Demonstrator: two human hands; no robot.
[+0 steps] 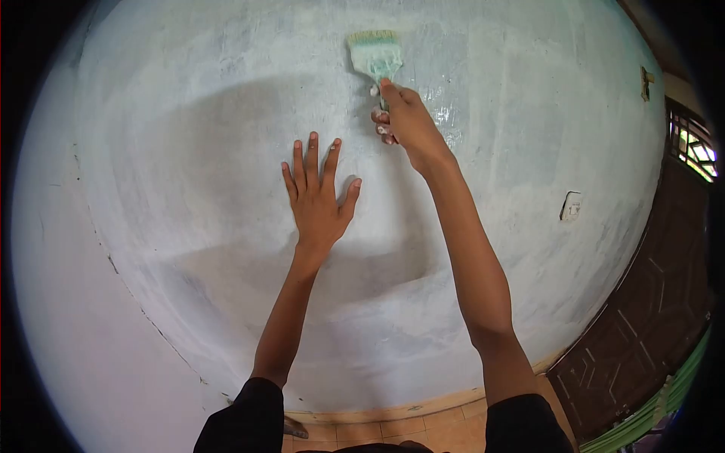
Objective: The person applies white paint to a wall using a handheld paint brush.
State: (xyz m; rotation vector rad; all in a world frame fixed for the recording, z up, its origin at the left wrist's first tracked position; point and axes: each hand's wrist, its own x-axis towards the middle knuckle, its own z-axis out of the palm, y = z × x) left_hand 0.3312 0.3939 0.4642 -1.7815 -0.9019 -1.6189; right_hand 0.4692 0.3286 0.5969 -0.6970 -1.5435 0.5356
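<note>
My left hand (319, 200) lies flat against the painted wall (219, 166), its fingers spread and holding nothing. Up and to the right of it, my right hand (404, 121) is closed round the handle of a wide paint brush (377, 59). Bristles point upward and rest on the wall, and the brush head is smeared with pale paint. Some white paint marks the fingers of that hand. Wet, shiny paint shows on the wall just right of the brush.
A wall socket (572, 206) sits at the right, with a brass-coloured fitting (646, 83) higher up. Beyond the wall's right edge stands a dark carved door (642, 325) beside green cloth (653, 415). Orange floor tiles (445, 428) show at the bottom.
</note>
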